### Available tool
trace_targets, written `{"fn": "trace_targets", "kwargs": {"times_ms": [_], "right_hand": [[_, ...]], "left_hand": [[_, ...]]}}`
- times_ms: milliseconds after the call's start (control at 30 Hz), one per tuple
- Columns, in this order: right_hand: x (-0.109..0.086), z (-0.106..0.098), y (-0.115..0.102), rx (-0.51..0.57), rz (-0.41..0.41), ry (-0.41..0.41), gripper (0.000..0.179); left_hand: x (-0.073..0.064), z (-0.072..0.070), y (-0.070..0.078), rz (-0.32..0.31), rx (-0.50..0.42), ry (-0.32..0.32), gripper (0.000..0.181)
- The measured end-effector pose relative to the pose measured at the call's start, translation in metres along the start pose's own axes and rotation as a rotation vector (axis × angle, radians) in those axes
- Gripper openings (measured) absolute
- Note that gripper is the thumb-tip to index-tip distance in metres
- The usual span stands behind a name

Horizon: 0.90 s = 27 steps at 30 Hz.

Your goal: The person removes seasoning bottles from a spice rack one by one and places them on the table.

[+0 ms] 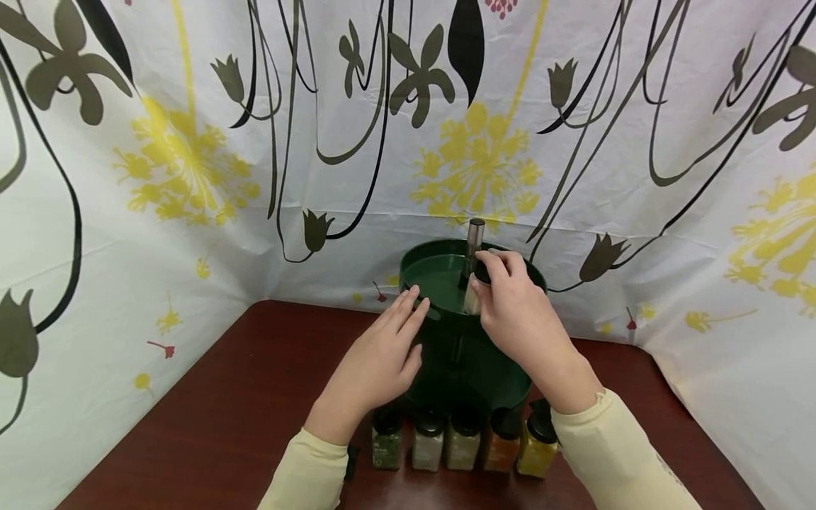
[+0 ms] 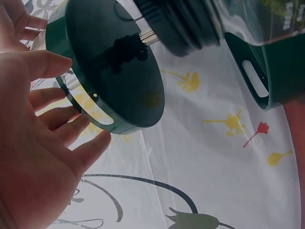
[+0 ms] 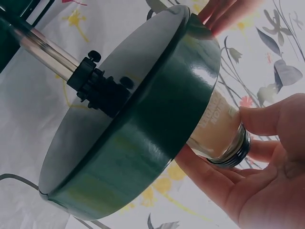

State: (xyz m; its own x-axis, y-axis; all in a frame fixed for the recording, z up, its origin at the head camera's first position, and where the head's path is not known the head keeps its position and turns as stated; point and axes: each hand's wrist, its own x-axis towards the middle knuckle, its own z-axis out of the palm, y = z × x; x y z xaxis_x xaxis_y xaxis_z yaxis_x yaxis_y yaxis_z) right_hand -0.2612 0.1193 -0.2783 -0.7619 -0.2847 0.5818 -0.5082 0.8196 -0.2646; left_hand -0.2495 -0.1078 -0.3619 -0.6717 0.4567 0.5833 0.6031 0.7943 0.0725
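My right hand [image 1: 523,312] grips a glass jar [image 3: 217,124] of pale beige powder by its black lid. The jar stands or hovers inside the green upper tray [image 1: 430,280] of a two-tier round rack, beside its metal post [image 1: 474,237]; whether its base touches the tray is hidden. With fingers mostly extended, my left hand [image 1: 379,358] touches the tray's near left rim, close to a slot handle [image 2: 97,107]. Below sits the rack's lower green tray [image 1: 446,375], partly behind my hands.
Several black-lidded spice jars line the table in front of the rack, among them a green herb jar [image 1: 386,443], an orange one [image 1: 501,446] and a yellow one [image 1: 537,450]. A patterned cloth [image 1: 357,177] hangs behind the dark red table [image 1: 255,382].
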Motion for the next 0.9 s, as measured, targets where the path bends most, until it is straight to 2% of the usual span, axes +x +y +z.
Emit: {"fn": "trace_targets", "kwargs": {"times_ms": [200, 367, 533, 767, 900], "right_hand": [[0.000, -0.001, 0.002, -0.017, -0.045, 0.054, 0.053], [0.002, -0.004, 0.003, -0.004, -0.048, 0.098, 0.059], [0.005, -0.008, 0.002, 0.014, -0.067, 0.135, 0.058], [0.005, -0.012, 0.002, 0.047, -0.064, 0.136, 0.057], [0.005, -0.016, 0.003, 0.084, -0.083, 0.175, 0.055]], "left_hand": [[0.000, 0.002, 0.001, -0.015, 0.007, -0.009, 0.072], [0.000, 0.002, 0.001, -0.010, 0.007, -0.005, 0.072], [0.001, 0.000, 0.000, -0.001, 0.007, 0.003, 0.073], [0.001, 0.002, 0.000, -0.005, 0.012, -0.015, 0.074], [0.001, 0.003, 0.000, -0.010, 0.014, -0.021, 0.074]]}}
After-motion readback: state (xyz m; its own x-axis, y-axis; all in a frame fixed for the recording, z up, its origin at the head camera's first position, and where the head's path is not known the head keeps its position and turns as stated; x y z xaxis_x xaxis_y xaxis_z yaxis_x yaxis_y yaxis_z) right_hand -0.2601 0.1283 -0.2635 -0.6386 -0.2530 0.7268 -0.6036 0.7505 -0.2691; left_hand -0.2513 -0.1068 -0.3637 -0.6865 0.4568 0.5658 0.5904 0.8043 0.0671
